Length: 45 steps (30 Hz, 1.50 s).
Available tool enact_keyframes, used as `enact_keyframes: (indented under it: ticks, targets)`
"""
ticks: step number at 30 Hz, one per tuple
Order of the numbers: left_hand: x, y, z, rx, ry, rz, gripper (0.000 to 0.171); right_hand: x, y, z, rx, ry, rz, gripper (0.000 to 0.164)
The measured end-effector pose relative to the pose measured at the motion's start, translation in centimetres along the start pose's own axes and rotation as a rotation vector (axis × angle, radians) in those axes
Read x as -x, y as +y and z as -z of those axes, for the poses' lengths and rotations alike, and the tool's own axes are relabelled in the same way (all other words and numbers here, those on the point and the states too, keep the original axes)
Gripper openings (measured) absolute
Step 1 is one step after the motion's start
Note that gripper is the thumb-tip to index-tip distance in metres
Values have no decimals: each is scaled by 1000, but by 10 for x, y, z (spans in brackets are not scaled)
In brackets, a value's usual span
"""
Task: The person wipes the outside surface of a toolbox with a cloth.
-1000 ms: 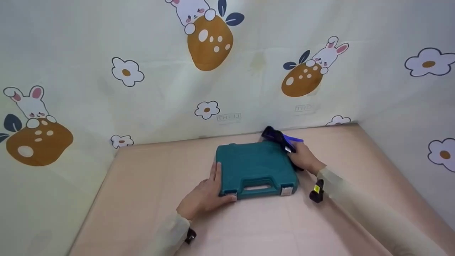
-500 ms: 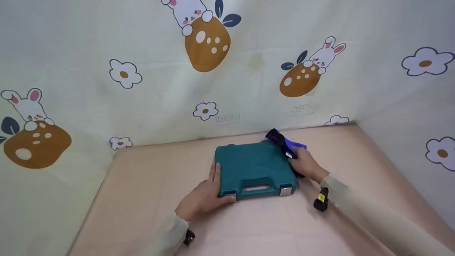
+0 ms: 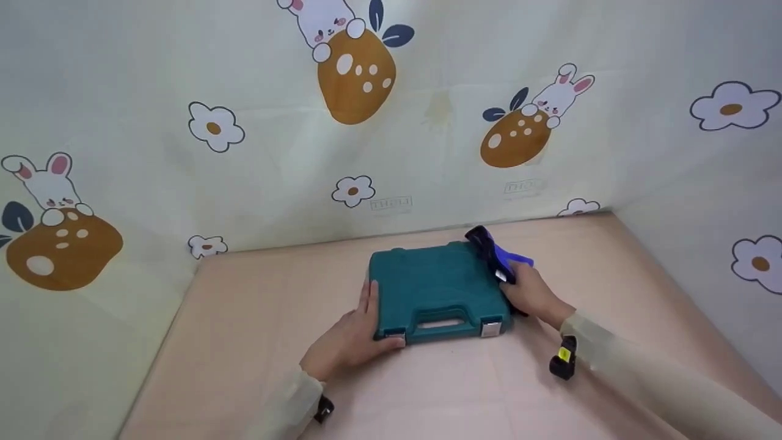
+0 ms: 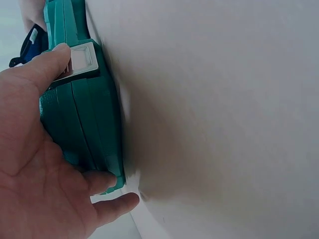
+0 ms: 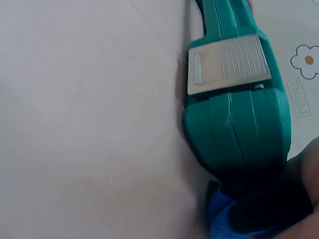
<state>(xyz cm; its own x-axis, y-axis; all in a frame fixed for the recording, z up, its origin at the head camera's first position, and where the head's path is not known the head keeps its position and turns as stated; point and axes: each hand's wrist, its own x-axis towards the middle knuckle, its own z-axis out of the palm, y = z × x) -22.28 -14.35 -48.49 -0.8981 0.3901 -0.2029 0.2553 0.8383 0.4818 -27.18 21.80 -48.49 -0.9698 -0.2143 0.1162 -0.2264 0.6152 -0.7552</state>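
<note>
A dark green plastic tool case [image 3: 434, 281] lies flat on the covered table, its handle and two metal latches facing the person. My left hand [image 3: 347, 343] rests against its near left corner, fingers fairly straight along the left side. In the left wrist view the thumb lies on a metal latch [image 4: 83, 59]. At the case's right side my right hand [image 3: 533, 290] grips a bunched blue-and-black cloth [image 3: 495, 260] with a small white label. The cloth [image 5: 222, 214] touches the case's side in the right wrist view; the right fingertips are hidden.
A pinkish-beige cover [image 3: 256, 330] spreads over the table. Pale fabric printed with rabbits and flowers [image 3: 275, 171] rises behind and at both sides, close to the table's back edge.
My right hand has drawn the cloth toward the person and slightly right, along the case's right side. The left hand and the case have stayed nearly still.
</note>
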Motion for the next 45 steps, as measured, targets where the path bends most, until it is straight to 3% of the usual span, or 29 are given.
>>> enact_keyframes:
  ticks: [8, 15, 27, 38, 45]
  targets:
    - [1, 3, 0, -10, -2, 11, 127, 20, -7, 1, -33, -23, -107, 45]
    - [1, 2, -1, -6, 0, 17, 128, 35, -12, -1, -42, -15, -124, 41]
    - [1, -1, -2, -26, 16, -21, 124, 55, -15, -9, -29, 12, 8, 47]
    - [1, -1, 1, -8, 26, -20, 125, 71, -20, -14, -21, 7, 21, 57]
    - [1, -3, -2, 0, 27, -22, 125, 80, -20, -18, -7, -8, 82, 69]
